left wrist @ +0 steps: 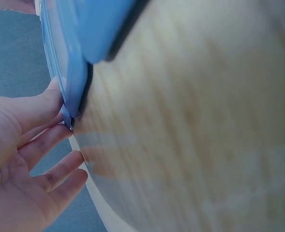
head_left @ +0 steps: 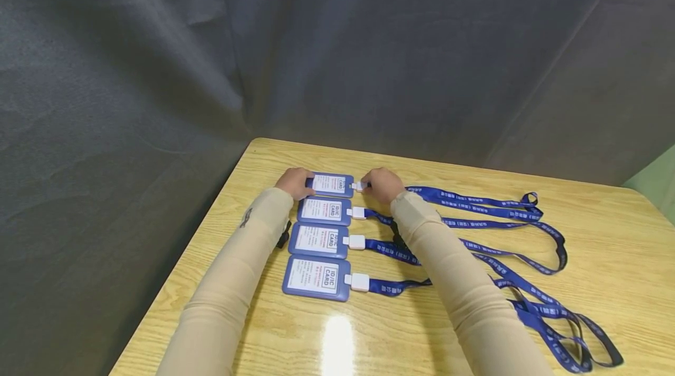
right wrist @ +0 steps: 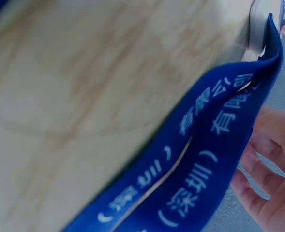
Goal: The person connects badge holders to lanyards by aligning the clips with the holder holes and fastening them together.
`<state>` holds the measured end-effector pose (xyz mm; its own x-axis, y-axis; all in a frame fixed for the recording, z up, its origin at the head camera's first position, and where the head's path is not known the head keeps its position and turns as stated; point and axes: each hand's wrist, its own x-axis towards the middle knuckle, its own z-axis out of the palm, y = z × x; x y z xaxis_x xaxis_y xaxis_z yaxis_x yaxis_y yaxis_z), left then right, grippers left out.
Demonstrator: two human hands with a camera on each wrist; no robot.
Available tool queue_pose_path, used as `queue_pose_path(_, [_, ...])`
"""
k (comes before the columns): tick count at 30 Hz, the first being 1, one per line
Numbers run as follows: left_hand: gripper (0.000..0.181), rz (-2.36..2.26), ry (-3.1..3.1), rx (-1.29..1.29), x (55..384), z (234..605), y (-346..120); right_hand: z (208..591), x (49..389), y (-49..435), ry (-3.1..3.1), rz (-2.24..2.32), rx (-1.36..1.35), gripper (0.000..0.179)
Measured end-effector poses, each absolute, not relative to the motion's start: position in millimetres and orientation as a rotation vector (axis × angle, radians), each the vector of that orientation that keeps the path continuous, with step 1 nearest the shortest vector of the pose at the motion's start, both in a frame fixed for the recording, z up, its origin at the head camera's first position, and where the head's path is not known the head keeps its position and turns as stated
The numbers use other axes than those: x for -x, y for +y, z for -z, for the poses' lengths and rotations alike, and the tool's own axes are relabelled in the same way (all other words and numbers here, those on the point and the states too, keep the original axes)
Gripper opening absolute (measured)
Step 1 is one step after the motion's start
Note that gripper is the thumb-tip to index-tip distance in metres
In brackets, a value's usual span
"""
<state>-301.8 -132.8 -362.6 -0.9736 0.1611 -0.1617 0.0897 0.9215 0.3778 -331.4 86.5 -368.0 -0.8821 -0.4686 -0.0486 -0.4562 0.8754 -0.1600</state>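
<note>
Several blue ID card holders lie in a column on the table, each with a white clip and a blue lanyard. My left hand (head_left: 296,183) pinches the left edge of the farthest ID card holder (head_left: 331,184); in the left wrist view its thumb and index finger meet at the corner of that holder (left wrist: 73,72), the other fingers spread. At the opposite end, my right hand (head_left: 385,184) has its fingertips at the white clip (head_left: 360,186), seemingly pinching it. In the right wrist view, a lanyard (right wrist: 200,159) partly hides the right fingers.
Nearer me lie a second holder (head_left: 324,211), a third (head_left: 319,240) and the nearest one (head_left: 316,277). Their lanyards (head_left: 548,306) trail rightward in loose loops, some crossing under my right forearm. A dark grey curtain (head_left: 369,60) hangs behind the wooden table (head_left: 274,341).
</note>
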Motion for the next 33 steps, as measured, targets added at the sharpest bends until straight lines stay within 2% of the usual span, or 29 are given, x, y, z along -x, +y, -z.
queue_pose_path(22, [0.051, -0.61, 2.879, -0.152, 299, 362, -122, 366, 321, 87, 2.991, 0.161, 0.74, 0.02])
queue_pose_path(30, [0.052, -0.625, 2.867, -0.15, 310, 371, -121, 371, 326, 89, 2.988, 0.158, 0.681, 0.024])
queue_pose_path(33, [0.052, -0.641, 2.837, -0.171, 313, 376, -119, 372, 324, 98, 2.949, 0.191, 0.684, 0.031])
